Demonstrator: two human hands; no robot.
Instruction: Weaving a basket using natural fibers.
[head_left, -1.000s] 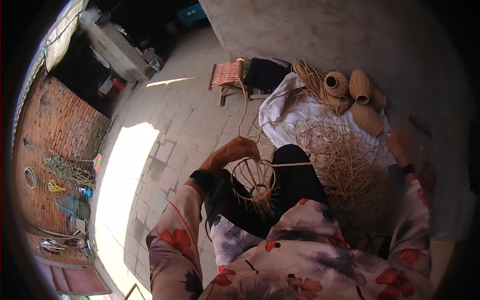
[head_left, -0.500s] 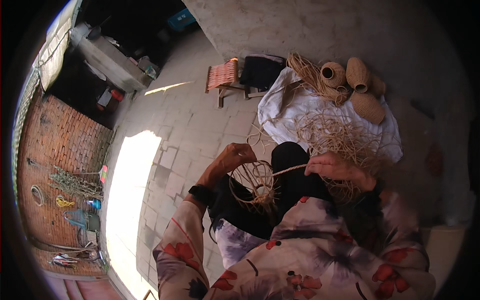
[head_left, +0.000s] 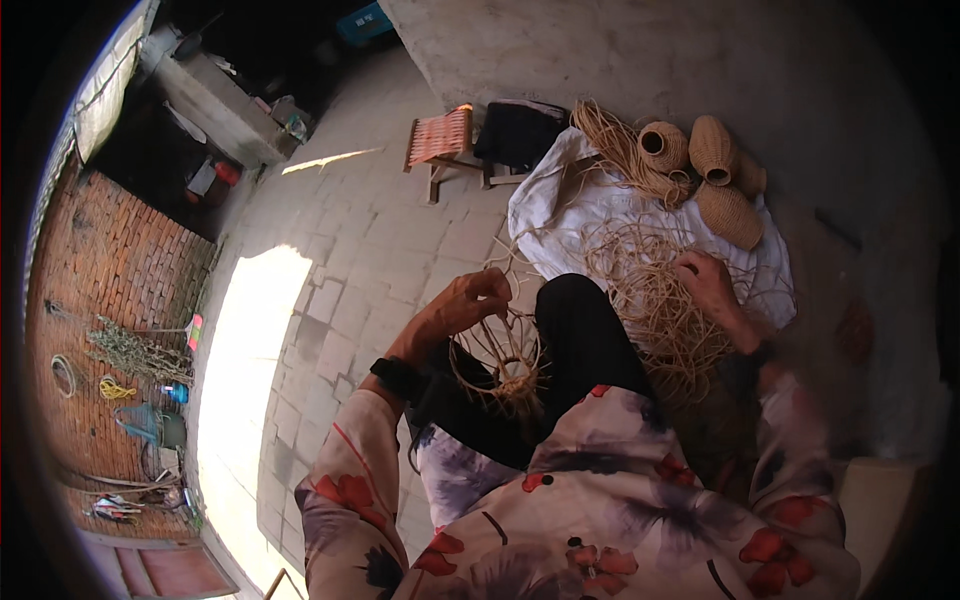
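My left hand (head_left: 480, 300) is closed in a pinch on the upper loop of a small openwork basket (head_left: 513, 372), made of bent tan cords. It rests against my dark trousers, its denser woven end toward me. My right hand (head_left: 708, 282) is over a tangled heap of loose straw cords (head_left: 650, 320) to the right of my knee. Its fingers are curled together; what they hold, if anything, is too small to make out.
A white cloth (head_left: 550, 215) lies beneath the heap. On it are a bundle of long cords (head_left: 612, 140) and several finished woven vases (head_left: 712, 145). A folding stool (head_left: 438, 138) with a red-striped seat stands beyond my knees, beside a dark cloth (head_left: 520, 132). A brick wall (head_left: 130, 260) rises at left.
My right hand has let go of the twisted cord stretched from the basket and moved up and right, over the loose cords. My left hand stays on the basket, its grip slightly shifted.
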